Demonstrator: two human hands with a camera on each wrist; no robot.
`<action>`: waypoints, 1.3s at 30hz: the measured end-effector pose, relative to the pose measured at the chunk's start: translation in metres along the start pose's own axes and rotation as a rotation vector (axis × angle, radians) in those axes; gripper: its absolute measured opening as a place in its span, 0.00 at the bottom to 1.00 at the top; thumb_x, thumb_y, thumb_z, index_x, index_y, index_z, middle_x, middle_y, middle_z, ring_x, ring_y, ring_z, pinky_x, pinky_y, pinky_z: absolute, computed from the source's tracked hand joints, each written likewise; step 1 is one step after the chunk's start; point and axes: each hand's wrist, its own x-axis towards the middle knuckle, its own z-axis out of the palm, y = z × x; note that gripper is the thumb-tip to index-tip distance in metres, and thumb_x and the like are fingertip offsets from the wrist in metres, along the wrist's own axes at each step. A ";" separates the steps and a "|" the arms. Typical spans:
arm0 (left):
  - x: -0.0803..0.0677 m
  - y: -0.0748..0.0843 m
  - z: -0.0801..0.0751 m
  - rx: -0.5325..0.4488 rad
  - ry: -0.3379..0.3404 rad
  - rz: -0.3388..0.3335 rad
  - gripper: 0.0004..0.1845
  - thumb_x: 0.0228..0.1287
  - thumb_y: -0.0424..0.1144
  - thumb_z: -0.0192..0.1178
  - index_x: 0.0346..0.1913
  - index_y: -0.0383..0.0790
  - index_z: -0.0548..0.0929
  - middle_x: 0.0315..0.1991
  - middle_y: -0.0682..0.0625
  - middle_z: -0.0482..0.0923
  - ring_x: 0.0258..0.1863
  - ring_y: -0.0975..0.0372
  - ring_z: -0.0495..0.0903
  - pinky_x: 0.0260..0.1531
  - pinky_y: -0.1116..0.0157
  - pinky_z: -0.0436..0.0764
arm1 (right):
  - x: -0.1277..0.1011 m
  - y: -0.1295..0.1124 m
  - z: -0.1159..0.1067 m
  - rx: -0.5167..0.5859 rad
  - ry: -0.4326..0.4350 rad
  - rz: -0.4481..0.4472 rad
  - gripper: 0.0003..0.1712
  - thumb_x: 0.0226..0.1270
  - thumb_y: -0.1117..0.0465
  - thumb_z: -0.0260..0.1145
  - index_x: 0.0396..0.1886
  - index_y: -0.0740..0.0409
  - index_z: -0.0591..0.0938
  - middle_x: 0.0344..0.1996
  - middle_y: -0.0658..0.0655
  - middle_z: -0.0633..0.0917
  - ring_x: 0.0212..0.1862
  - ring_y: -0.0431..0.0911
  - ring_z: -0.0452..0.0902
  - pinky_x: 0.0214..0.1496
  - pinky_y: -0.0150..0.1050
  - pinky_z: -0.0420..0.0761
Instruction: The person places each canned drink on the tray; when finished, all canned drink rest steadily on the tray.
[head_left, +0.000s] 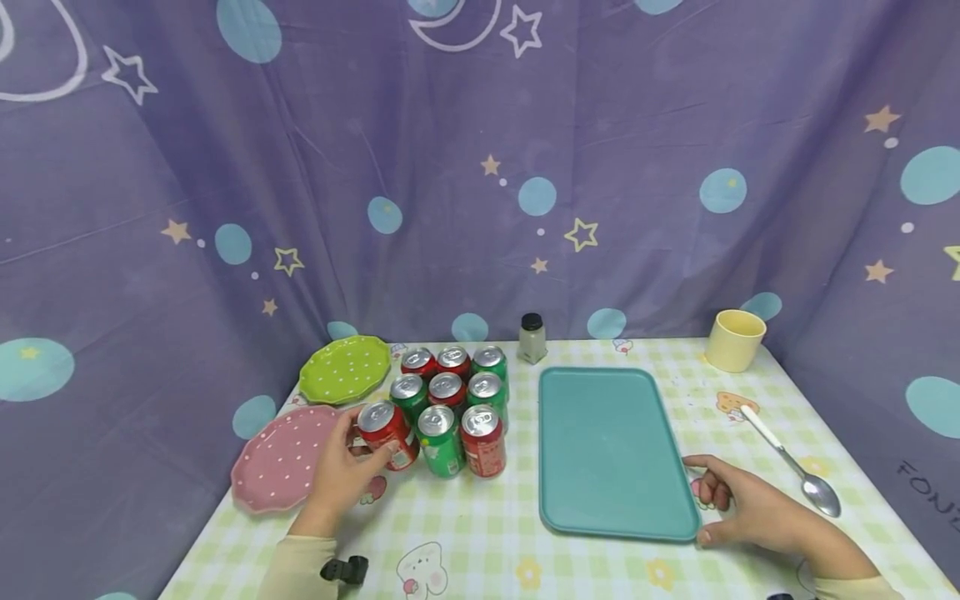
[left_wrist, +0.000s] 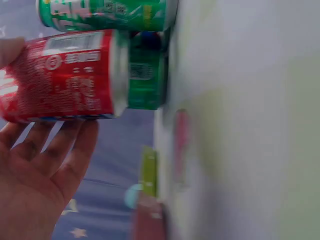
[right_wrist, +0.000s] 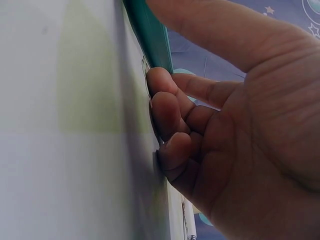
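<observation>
My left hand (head_left: 347, 477) grips a red soda can (head_left: 387, 435) at the front left of a block of cans, thumb on the near side and fingers round the far side. In the left wrist view, this soda can's (left_wrist: 75, 75) base shows just off the tablecloth. Beside it stand a green can (head_left: 441, 440) and another red can (head_left: 483, 440); more red and green ones are behind. At the teal tray's (head_left: 615, 454) right edge, my right hand (head_left: 757, 510) rests with index finger and thumb against the rim. Its other fingers are loosely bent in the right wrist view.
Left of the cans lie a pink dotted plate (head_left: 281, 458) and a green dotted plate (head_left: 345, 369). A small black-lidded shaker (head_left: 532, 340) stands behind the tray. On the right are a yellow cup (head_left: 735, 342) and a spoon (head_left: 795, 468). A curtain (head_left: 480, 108) hangs behind the table.
</observation>
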 end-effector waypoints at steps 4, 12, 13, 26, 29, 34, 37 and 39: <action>0.004 0.025 -0.007 -0.046 0.098 0.102 0.34 0.57 0.26 0.77 0.66 0.35 0.75 0.53 0.46 0.82 0.46 0.66 0.83 0.40 0.71 0.85 | -0.003 -0.002 0.000 0.003 0.005 0.008 0.61 0.52 0.53 0.86 0.77 0.72 0.62 0.42 0.59 0.77 0.39 0.43 0.74 0.38 0.36 0.77; 0.015 0.091 0.009 -0.119 0.122 0.244 0.36 0.55 0.26 0.78 0.68 0.41 0.77 0.54 0.52 0.83 0.48 0.63 0.84 0.40 0.71 0.85 | -0.006 -0.003 -0.001 0.001 0.012 0.026 0.61 0.52 0.53 0.86 0.77 0.71 0.61 0.42 0.58 0.77 0.39 0.43 0.73 0.38 0.36 0.77; 0.017 0.100 0.016 -0.131 0.107 0.262 0.37 0.56 0.27 0.78 0.69 0.43 0.77 0.55 0.52 0.83 0.49 0.61 0.83 0.40 0.70 0.86 | -0.006 -0.003 -0.001 0.000 0.014 0.027 0.61 0.52 0.52 0.86 0.77 0.71 0.61 0.42 0.58 0.77 0.39 0.43 0.73 0.38 0.36 0.77; 0.013 0.166 0.153 -0.338 -0.187 0.214 0.37 0.59 0.39 0.79 0.70 0.57 0.75 0.58 0.52 0.81 0.53 0.56 0.82 0.47 0.57 0.88 | -0.006 -0.001 0.001 -0.012 0.040 0.045 0.61 0.50 0.52 0.87 0.77 0.69 0.63 0.41 0.57 0.77 0.39 0.43 0.73 0.38 0.36 0.76; 0.014 0.167 0.184 -0.311 -0.216 0.184 0.37 0.59 0.40 0.79 0.71 0.57 0.75 0.57 0.55 0.81 0.54 0.58 0.81 0.50 0.59 0.87 | -0.006 -0.002 0.001 -0.014 0.044 0.045 0.62 0.49 0.52 0.87 0.77 0.69 0.63 0.41 0.57 0.77 0.39 0.43 0.72 0.38 0.36 0.76; 0.021 0.159 0.234 -0.212 -0.265 0.144 0.36 0.61 0.42 0.78 0.71 0.55 0.74 0.59 0.59 0.79 0.57 0.62 0.80 0.52 0.64 0.85 | -0.004 -0.002 0.001 -0.044 0.056 0.048 0.62 0.47 0.51 0.88 0.77 0.69 0.64 0.41 0.56 0.77 0.38 0.42 0.73 0.39 0.35 0.76; 0.029 0.151 0.259 -0.135 -0.293 0.107 0.36 0.63 0.47 0.76 0.72 0.57 0.73 0.59 0.60 0.78 0.56 0.65 0.80 0.51 0.65 0.85 | -0.001 -0.003 0.002 -0.056 0.058 0.048 0.62 0.47 0.50 0.88 0.76 0.68 0.65 0.41 0.55 0.78 0.38 0.41 0.73 0.39 0.35 0.76; 0.035 0.146 0.273 -0.085 -0.299 0.073 0.36 0.64 0.51 0.76 0.72 0.60 0.72 0.59 0.62 0.78 0.54 0.66 0.80 0.49 0.65 0.85 | 0.001 -0.003 0.002 -0.059 0.056 0.046 0.61 0.47 0.50 0.88 0.76 0.67 0.65 0.41 0.55 0.78 0.38 0.42 0.73 0.39 0.35 0.76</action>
